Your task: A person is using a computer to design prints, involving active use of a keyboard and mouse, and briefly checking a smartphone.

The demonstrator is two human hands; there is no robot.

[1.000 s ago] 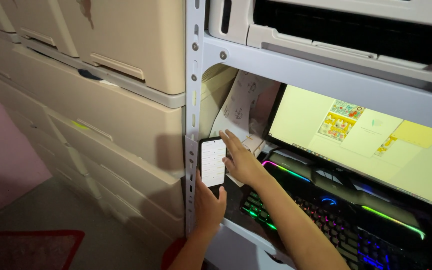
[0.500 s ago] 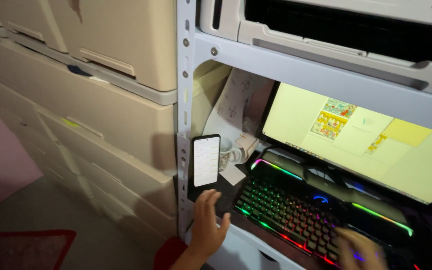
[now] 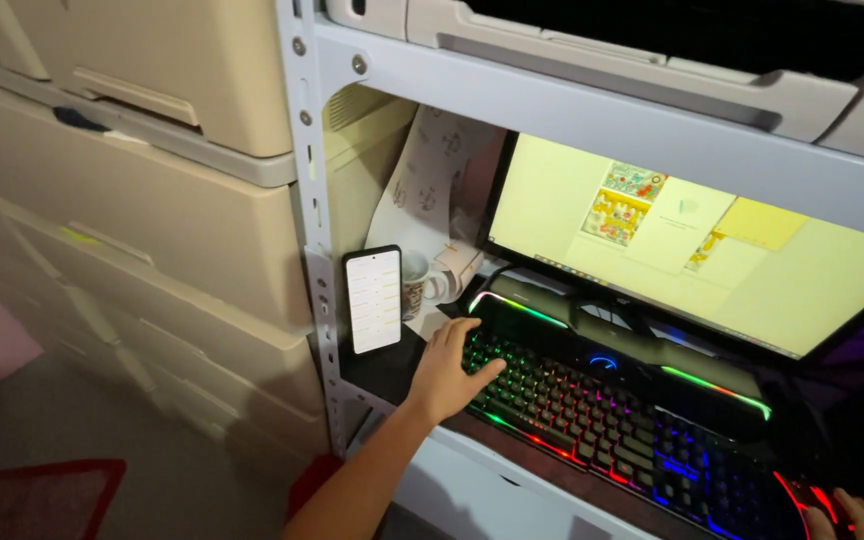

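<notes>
Left hand (image 3: 449,372) is resting with fingers (image 3: 482,373) spread loosely, holding nothing, on the left end of the backlit keyboard (image 3: 612,415); the smartphone (image 3: 373,300) is standing just beside. Right hand (image 3: 852,518) is barely showing at the frame's corner, its grip impossible to tell.

Upright white-lit phone screen (image 3: 374,299) stands left of a wide pale-yellow monitor (image 3: 692,240).

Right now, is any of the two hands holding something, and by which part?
Nothing is held. The left hand rests open on the left end of the keyboard. The right hand is mostly out of view, so it cannot be told.
</notes>
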